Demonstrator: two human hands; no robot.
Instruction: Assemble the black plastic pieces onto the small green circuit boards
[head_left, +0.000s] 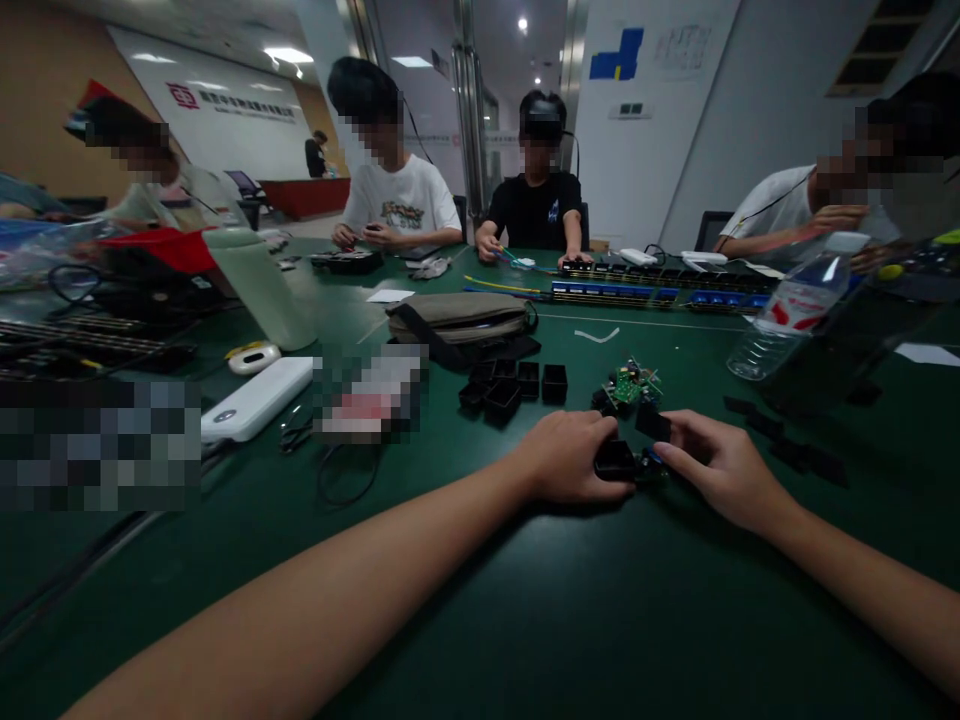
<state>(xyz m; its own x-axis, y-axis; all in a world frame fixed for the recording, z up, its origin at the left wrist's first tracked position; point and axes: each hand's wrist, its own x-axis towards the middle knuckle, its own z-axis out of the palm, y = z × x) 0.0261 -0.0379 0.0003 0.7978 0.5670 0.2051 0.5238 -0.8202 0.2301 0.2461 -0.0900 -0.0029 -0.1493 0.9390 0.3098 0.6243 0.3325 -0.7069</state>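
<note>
My left hand point(574, 455) is closed around a small black plastic box point(615, 461) low over the green table, its open side toward the right. Between the thumb and fingers of my right hand point(724, 460) is a flat black plate point(653, 424), tilted beside the box. A small circuit board with a blue part point(654, 463) shows at the box's right end; whether it touches my right thumb I cannot tell. Just beyond my hands lies a pile of green circuit boards point(631, 385). Several open black boxes point(511, 388) stand to the left, and loose black plates point(787, 440) lie on the right.
A grey bag point(463, 318) lies ahead, with a white power bank point(261, 398) and a pale green bottle point(262, 290) at left. A clear water bottle point(791, 310) stands at right. Blue rows of parts point(622, 292) lie across the table, where several people sit.
</note>
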